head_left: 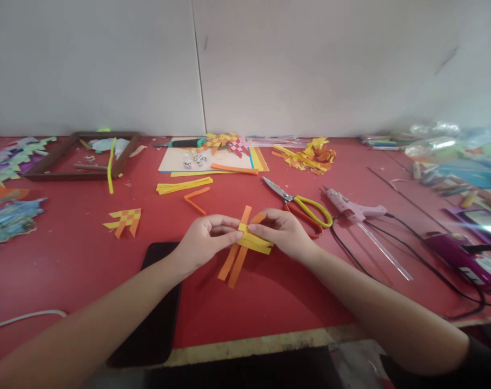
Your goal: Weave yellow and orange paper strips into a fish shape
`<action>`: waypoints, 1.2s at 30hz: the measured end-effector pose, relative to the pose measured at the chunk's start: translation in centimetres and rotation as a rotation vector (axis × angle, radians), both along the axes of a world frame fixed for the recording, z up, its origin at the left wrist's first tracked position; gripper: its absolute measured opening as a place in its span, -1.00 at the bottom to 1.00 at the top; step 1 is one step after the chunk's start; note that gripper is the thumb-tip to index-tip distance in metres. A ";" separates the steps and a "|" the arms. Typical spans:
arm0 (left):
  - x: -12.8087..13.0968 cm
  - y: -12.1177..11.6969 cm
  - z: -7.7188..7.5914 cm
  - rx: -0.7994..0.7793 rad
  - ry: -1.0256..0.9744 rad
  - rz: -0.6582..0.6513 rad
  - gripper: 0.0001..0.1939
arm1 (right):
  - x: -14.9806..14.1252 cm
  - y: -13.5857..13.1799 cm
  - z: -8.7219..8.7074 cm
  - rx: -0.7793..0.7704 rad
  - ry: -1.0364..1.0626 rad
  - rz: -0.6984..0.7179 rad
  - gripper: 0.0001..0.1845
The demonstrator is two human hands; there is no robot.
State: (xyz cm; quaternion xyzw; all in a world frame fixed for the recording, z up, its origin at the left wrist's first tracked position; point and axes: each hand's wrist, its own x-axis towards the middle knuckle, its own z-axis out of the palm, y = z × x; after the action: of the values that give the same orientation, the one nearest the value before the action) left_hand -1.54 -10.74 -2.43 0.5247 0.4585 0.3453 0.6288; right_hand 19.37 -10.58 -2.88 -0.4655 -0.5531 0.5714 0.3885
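Orange and yellow paper strips (pixel 254 242), partly woven together, are held between both my hands above the red table. My left hand (pixel 205 241) pinches the weave at its left side with thumb and index finger. From the right, my right hand (pixel 285 233) grips the upper part, its fingertips around an orange strip. Two orange ends hang down to the lower left, and yellow ends point right. Left of my hands lies a finished woven paper fish (pixel 126 221) in yellow and orange. Just beyond are a folded orange strip (pixel 196 200) and a bundle of yellow strips (pixel 184 186).
Scissors (pixel 300 208) and a pink glue gun (pixel 353 206) with a trailing cord lie to the right. A dark tablet-like slab (pixel 156 319) sits under my left forearm. Paper scraps (pixel 316 156), a brown frame (pixel 73 176) and card sheets (pixel 166 160) stand farther back.
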 end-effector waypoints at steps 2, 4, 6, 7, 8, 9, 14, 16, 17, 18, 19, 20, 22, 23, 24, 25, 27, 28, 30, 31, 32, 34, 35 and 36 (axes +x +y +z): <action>0.0 0.0 0.0 0.025 -0.008 0.035 -0.70 | 0.0 0.1 0.0 0.039 -0.028 -0.038 -0.65; -0.1 0.1 -0.1 0.054 -0.029 0.074 -0.73 | 0.0 0.1 0.0 0.080 -0.038 -0.066 -0.67; -0.1 0.1 -0.2 0.069 -0.039 0.096 -0.74 | -0.1 0.2 -0.1 0.091 -0.029 -0.069 -0.67; -0.1 0.1 -0.2 0.068 -0.042 0.097 -0.74 | -0.1 0.2 -0.3 0.082 -0.018 -0.065 -0.67; -0.1 0.1 -0.2 0.062 -0.045 0.094 -0.73 | -0.1 0.2 -0.4 0.071 -0.006 -0.067 -0.65; 0.0 0.1 -0.2 0.053 -0.049 0.092 -0.73 | -0.1 0.3 -0.6 0.069 0.005 -0.082 -0.62; 0.0 0.2 -0.2 0.029 -0.074 0.131 -0.72 | 0.2 0.4 -0.9 0.332 -0.107 -0.253 -0.56; 0.0 0.2 -0.2 0.036 -0.082 0.148 -0.71 | 0.3 0.2 -0.5 0.472 -0.252 -0.249 -0.66; 0.1 0.2 -0.2 0.043 -0.086 0.155 -0.70 | 0.3 0.1 -0.3 0.531 -0.319 -0.221 -0.71; 0.1 0.2 -0.2 0.050 -0.088 0.162 -0.70 | 0.3 0.0 -0.1 0.582 -0.367 -0.182 -0.76; 0.1 0.2 -0.2 0.059 -0.089 0.170 -0.70 | 0.3 -0.1 0.1 0.627 -0.398 -0.140 -0.80; 0.1 0.2 -0.3 0.070 -0.086 0.179 -0.70 | 0.3 -0.2 0.2 0.667 -0.417 -0.107 -0.84; 0.1 0.2 -0.2 0.103 -0.069 0.189 -0.70 | 0.2 -0.4 0.3 0.726 -0.451 -0.059 -0.88; 0.1 0.2 -0.2 0.120 -0.054 0.188 -0.70 | 0.1 -0.4 0.3 0.744 -0.468 -0.043 -0.89; 0.1 0.1 -0.2 0.134 -0.038 0.179 -0.68 | 0.1 -0.5 0.2 0.755 -0.486 -0.027 -0.89; 0.1 0.1 -0.3 0.145 -0.024 0.168 -0.67 | 0.1 -0.5 0.2 0.764 -0.501 -0.019 -0.89; 0.2 0.1 -0.3 0.150 -0.005 0.139 -0.63 | 0.0 -0.6 0.0 0.782 -0.521 -0.049 -0.90; 0.2 0.1 -0.4 0.152 -0.001 0.128 -0.62 | -0.1 -0.6 0.0 0.802 -0.524 -0.078 -0.89; 0.2 0.0 -0.5 0.167 0.007 0.119 -0.60 | -0.1 -0.7 0.1 0.872 -0.525 -0.121 -0.87; 0.3 0.0 -0.5 0.178 0.013 0.120 -0.61 | -0.2 -0.7 0.2 0.920 -0.524 -0.120 -0.87; 0.3 0.0 -0.5 0.191 0.017 0.125 -0.62 | -0.2 -0.8 0.3 0.972 -0.522 -0.105 -0.88; 0.3 -0.1 -0.5 0.221 0.023 0.142 -0.66 | -0.2 -0.9 0.5 1.062 -0.518 -0.067 -0.91; 0.4 -0.1 -0.5 0.236 0.022 0.151 -0.69 | -0.2 -0.9 0.5 1.092 -0.526 -0.051 -0.93; 0.4 -0.1 -0.4 0.249 0.018 0.159 -0.71 | -0.1 -1.0 0.6 1.110 -0.541 -0.037 -0.92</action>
State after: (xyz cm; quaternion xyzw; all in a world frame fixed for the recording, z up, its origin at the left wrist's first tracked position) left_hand -1.14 -10.87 -2.84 0.5636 0.4578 0.4436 0.5254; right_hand 19.23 -11.58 -2.33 -0.3319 -0.8386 0.0532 0.4287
